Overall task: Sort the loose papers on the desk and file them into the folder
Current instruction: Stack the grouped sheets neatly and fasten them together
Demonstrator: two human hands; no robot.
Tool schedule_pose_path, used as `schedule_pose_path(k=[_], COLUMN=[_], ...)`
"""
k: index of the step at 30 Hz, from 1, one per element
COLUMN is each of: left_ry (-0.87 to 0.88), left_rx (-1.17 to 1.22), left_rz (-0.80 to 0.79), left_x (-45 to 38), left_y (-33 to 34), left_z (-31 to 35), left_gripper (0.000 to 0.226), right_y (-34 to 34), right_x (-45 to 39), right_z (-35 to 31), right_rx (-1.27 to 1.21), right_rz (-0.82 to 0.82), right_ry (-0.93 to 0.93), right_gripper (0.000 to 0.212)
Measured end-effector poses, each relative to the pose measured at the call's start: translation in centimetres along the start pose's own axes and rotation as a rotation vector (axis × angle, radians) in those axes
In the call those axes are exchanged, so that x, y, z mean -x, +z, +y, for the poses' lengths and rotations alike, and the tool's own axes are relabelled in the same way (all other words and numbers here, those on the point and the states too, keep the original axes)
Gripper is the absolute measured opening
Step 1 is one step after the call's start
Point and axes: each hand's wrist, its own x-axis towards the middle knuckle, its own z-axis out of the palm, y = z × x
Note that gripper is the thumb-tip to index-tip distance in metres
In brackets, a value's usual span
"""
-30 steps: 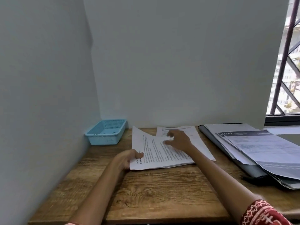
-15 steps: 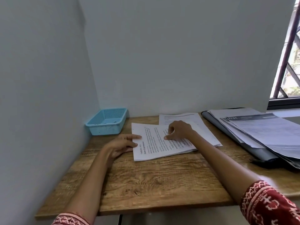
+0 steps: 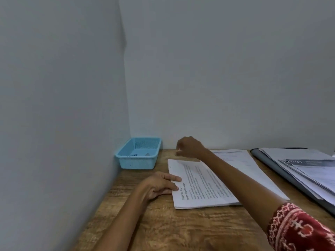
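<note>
A stack of printed papers (image 3: 199, 185) lies on the wooden desk (image 3: 163, 227), a little left of centre. My left hand (image 3: 159, 183) rests flat at the stack's left edge, fingertips on the top sheet. My right hand (image 3: 190, 147) hovers just past the stack's far edge, towards the back wall, fingers curled in with nothing seen in them. More white sheets (image 3: 241, 160) lie behind my right forearm. A dark grey folder (image 3: 272, 167) lies open at the right with several papers (image 3: 319, 171) on it.
A light blue plastic basket (image 3: 139, 154) stands in the back left corner with small items inside. Grey walls close off the desk at the left and back. Bare wood shows along the front of the desk.
My right hand has lifted off the paper stack and moved away from me, towards the back wall. My left hand stays at the stack's left edge. The camera has tilted upward.
</note>
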Motion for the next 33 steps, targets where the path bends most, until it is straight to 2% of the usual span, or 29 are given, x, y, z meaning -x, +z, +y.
schedule_pose_path(k=[4, 7, 16, 21, 28, 33], left_ry=[-0.001, -0.001, -0.051, -0.115, -0.138, -0.139], left_rx=[-0.001, 0.006, -0.051, -0.089, -0.142, -0.189], left_rz=[-0.024, -0.041, -0.096, -0.131, -0.178, -0.212], left_x=[-0.5, -1.2, -1.4, -1.0, -0.6, -0.2], left_y=[-0.7, -1.1, -3.4, -5.2, -7.5, -8.4], left_z=[-0.3, -0.6, -0.1, 0.3, 0.5, 0.8], left_gripper=[0.030, 0.029, 0.031, 0.034, 0.035, 0.036], right_y=[1.0, 2.4, 4.9, 5.3, 6.0, 7.0], right_x=[-4.1, -7.2, -11.7, -12.1, -14.2, -15.5], right_z=[-5.1, -6.8, -6.8, -6.3, -6.4, -6.2], right_rx=[-0.044, -0.003, 0.070, 0.000, 0.040, 0.100], right_rz=[-0.009, -0.073, -0.346, -0.392, -0.514, -0.490], right_ry=[-0.218, -0.302, -0.358, -0.379, -0.397, -0.416], right_gripper=[0.024, 0.023, 0.045, 0.045, 0.044, 0.031])
